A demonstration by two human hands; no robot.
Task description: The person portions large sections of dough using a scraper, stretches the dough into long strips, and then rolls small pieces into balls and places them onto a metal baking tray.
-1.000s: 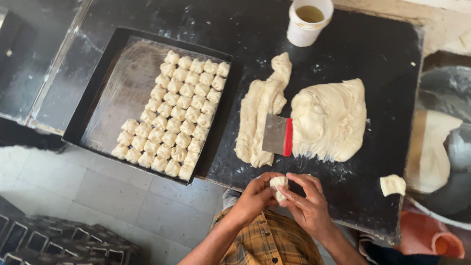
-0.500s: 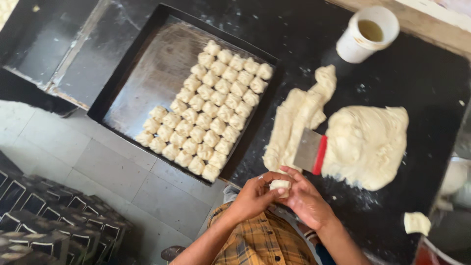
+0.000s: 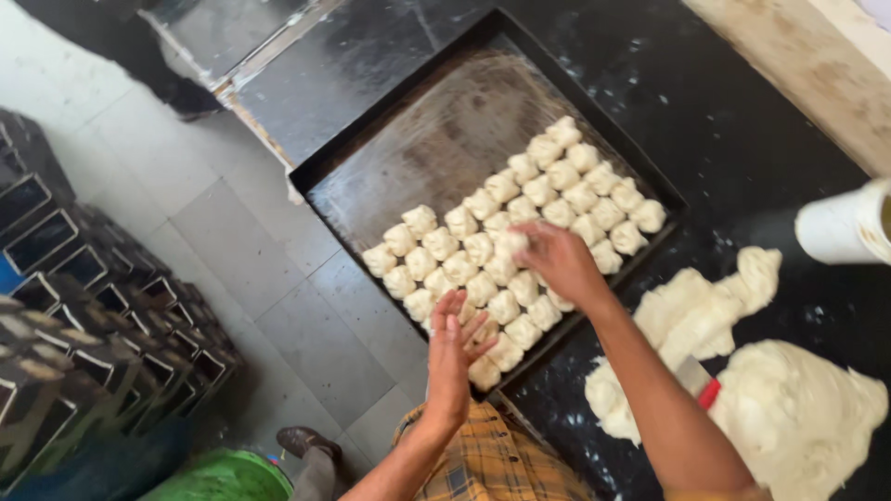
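A black baking tray (image 3: pixel 436 139) on the dark counter holds several rows of small dough pieces (image 3: pixel 566 190). My right hand (image 3: pixel 557 264) reaches over the tray, fingers closed on a small dough piece (image 3: pixel 510 241) above the rows. My left hand (image 3: pixel 455 348) hovers at the tray's near edge, palm up and fingers spread, holding nothing. At the right lies a large dough mass (image 3: pixel 798 408) beside a torn dough strip (image 3: pixel 687 320), with a red-handled metal scraper (image 3: pixel 698 380) between them.
A white cup (image 3: pixel 849 223) stands at the right edge. Stacked dark metal tins (image 3: pixel 83 306) fill the floor at left, with a green bin (image 3: pixel 223 478) below. A shoe (image 3: pixel 306 441) rests on the tiled floor.
The view has swung left toward the tray. My hands, joined around one dough piece near my body, have parted; the right hand carried the piece out over the tray.
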